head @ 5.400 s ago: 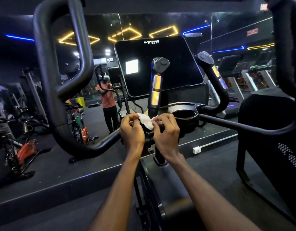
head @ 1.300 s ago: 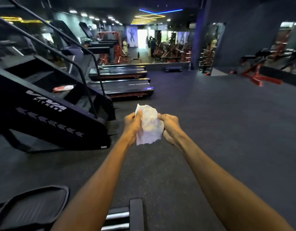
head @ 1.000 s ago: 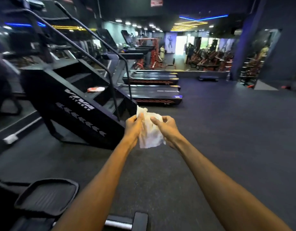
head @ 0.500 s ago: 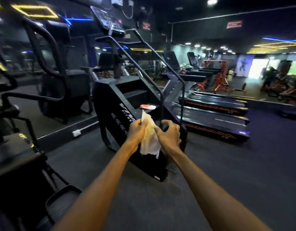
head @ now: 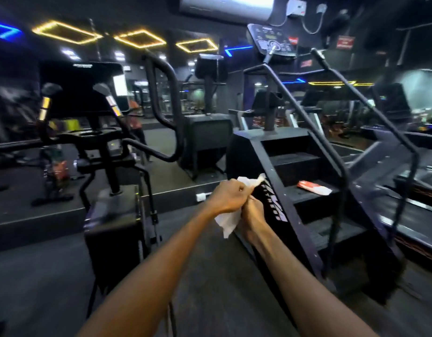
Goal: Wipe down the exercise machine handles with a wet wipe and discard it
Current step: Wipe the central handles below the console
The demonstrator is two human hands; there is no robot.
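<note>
One head-worn camera looks forward and down along both forearms, close to the hands, facing a stair climber [head: 295,166] and a mirrored wall [head: 161,98] beyond.

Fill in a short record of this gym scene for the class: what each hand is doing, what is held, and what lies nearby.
left hand: grips the upper part of the wet wipe
right hand: holds the wipe's lower part
wipe state: crumpled, white, off any handle
nearby: stair climber with a red and white packet on a step
</note>
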